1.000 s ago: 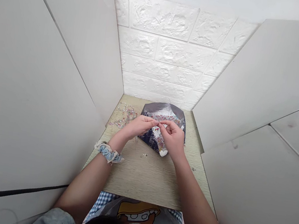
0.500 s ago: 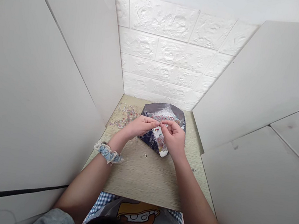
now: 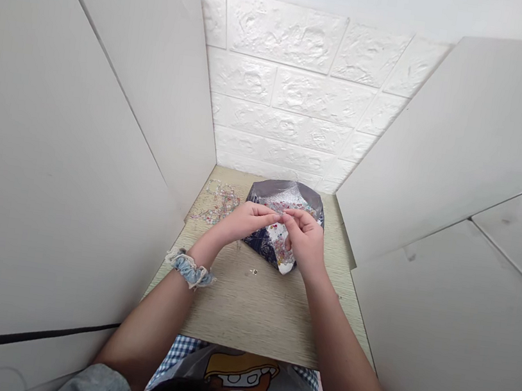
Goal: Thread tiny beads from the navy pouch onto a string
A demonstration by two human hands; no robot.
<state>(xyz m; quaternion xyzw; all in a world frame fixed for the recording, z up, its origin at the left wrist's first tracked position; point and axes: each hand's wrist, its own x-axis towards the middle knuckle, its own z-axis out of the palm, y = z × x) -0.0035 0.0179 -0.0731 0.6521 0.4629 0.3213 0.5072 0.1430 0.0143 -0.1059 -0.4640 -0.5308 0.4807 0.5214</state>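
Two pinches, closed: left hand (image 3: pixel 250 220) and right hand (image 3: pixel 306 240), tips meeting slightly further right than before (anything gripped too small to tell). Open bag (image 3: pixel 261 242) of beads (image 3: pixel 280 250) beneath them on tabletop (image 3: pixel 253 317); strands (image 3: pixel 221 203) left.

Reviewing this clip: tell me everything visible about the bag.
The bag lies open on the table, near the white wall. Its outside is dark blue with a pale pattern, its lining silvery and shiny, like foil. Small multicoloured beads sit inside. The left hand and right hand meet above it, partly hiding it; whether either touches it is unclear.
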